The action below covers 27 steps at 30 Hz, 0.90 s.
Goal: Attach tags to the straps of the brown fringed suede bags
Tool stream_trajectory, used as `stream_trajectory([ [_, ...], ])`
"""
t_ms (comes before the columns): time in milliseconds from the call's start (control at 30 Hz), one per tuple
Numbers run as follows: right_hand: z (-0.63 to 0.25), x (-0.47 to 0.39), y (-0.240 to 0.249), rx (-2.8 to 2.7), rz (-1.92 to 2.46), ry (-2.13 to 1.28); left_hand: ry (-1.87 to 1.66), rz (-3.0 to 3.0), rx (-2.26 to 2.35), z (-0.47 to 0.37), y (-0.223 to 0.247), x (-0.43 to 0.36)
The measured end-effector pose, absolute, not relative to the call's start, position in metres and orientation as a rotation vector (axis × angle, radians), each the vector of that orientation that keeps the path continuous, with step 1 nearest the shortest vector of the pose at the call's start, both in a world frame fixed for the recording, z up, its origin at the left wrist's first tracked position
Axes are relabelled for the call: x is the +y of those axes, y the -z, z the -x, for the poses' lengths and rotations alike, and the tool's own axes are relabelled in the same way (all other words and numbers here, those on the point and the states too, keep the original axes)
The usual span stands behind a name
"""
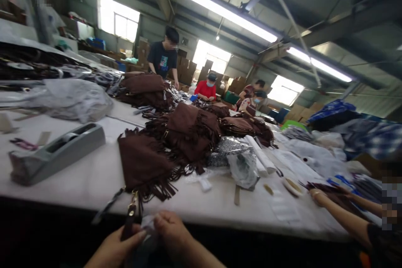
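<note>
At the table's front edge my left hand (117, 243) grips a dark brown strap (129, 222) with a gold clasp, its fingers closed. Close beside it, my right hand (172, 228) pinches a piece of clear plastic wrap (149, 226), which also touches my left fingertips. The strap hangs from a brown fringed bag (143, 161) that lies flat on the white table (220, 213). Behind that bag, more brown fringed bags (194, 134) are heaped up.
A grey tape dispenser (63, 150) stands at the left, near crumpled plastic bags (75, 98). Right of centre lie wrapped items (243, 167) and a tape roll (292, 187). A person's hands (320, 197) handle dark material at the right; several people work farther back.
</note>
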State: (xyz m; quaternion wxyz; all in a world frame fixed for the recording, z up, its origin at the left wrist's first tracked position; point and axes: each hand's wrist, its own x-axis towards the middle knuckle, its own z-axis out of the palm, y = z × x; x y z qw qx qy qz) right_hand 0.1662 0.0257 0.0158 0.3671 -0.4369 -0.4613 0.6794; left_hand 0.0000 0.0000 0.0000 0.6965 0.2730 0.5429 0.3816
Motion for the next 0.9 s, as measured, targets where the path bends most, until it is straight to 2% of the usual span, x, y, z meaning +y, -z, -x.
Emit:
stream_trajectory([
  [100, -0.169, 0.020, -0.024, -1.129, 1.028, -1.816, -0.885, -0.541, 1.212, -0.004, 0.002, -0.004],
  [300, -0.157, 0.028, -0.034, -1.186, 1.303, -1.540, -0.861, -0.553, 1.189, -0.005, -0.004, -0.005],
  [500, -0.160, 0.026, -0.026, -1.237, 1.343, -1.505, -0.875, -0.647, 1.280, 0.007, 0.004, -0.016],
  [633, -0.168, 0.019, -0.014, -1.252, 1.387, -1.462, -0.744, -0.669, 1.225, 0.019, 0.009, -0.034],
  [767, -0.172, 0.013, -0.006, -1.243, 1.424, -1.453, -0.563, -0.940, 1.105, 0.031, -0.010, -0.041],
  [900, -0.171, 0.006, -0.004, -1.367, 1.437, -1.372, -0.578, -1.007, 1.123, 0.041, -0.041, -0.025],
])
